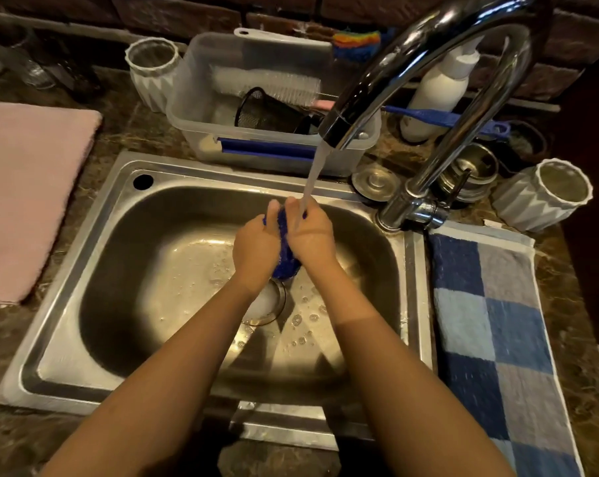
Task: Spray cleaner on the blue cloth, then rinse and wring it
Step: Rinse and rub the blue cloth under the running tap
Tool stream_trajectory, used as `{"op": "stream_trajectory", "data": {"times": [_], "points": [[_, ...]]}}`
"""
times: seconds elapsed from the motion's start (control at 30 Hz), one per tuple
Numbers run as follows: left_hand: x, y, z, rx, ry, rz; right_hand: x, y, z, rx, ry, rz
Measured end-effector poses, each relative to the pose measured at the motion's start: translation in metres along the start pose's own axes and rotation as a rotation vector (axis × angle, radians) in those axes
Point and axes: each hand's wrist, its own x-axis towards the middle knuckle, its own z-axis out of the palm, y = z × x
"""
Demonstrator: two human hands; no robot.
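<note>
Two bare forearms enter from the bottom edge of the frame and narrow toward the centre. No sleeves, cuffs or gloves cover them as far as the frame shows. The left hand (256, 244) and right hand (311, 235) carry no rings, and neither wrist shows a watch or band. Fingernails are too small to make out.

Both hands, left (256, 244) and right (311, 235), press the blue cloth (284, 261) between them over the sink (84, 242). Water (313, 173) from the tap (394, 63) falls onto the right hand.
</note>
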Motion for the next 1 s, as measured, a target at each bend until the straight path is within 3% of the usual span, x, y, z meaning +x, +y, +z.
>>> {"op": "stream_trajectory", "data": {"times": [0.07,0.13,0.27,0.33,0.4,0.53,0.6,0.77,0.83,1.0], "points": [[-0.003,-0.008,-0.007,0.292,-0.012,0.087,0.006,0.010,-0.005,0.017,-0.035,0.032],[-0.003,-0.016,-0.013,0.423,-0.025,0.128,0.005,0.018,-0.013,0.095,-0.105,0.066],[0.005,-0.019,-0.019,-0.037,-0.030,-0.165,-0.019,0.021,-0.011,0.118,-0.264,-0.032],[0.003,-0.016,-0.014,-0.270,-0.073,-0.292,-0.034,0.015,0.001,0.062,-0.229,-0.132],[-0.003,-0.010,-0.006,-0.461,-0.126,-0.340,-0.036,0.009,0.011,0.063,-0.088,-0.132],[-0.018,0.003,0.005,-0.497,-0.096,-0.350,-0.004,-0.002,0.004,-0.100,0.120,-0.024],[-0.016,0.006,0.000,-0.508,-0.099,-0.326,0.000,0.002,0.002,-0.091,0.091,0.002],[-0.003,0.006,-0.014,-0.555,-0.129,-0.347,-0.045,0.009,0.021,-0.136,0.108,-0.189],[-0.015,0.009,-0.006,-0.661,-0.189,-0.423,-0.031,0.003,0.018,-0.115,0.176,-0.133],[-0.033,0.012,0.003,-0.674,-0.169,-0.526,0.020,0.012,0.006,-0.014,0.125,0.040]]}}
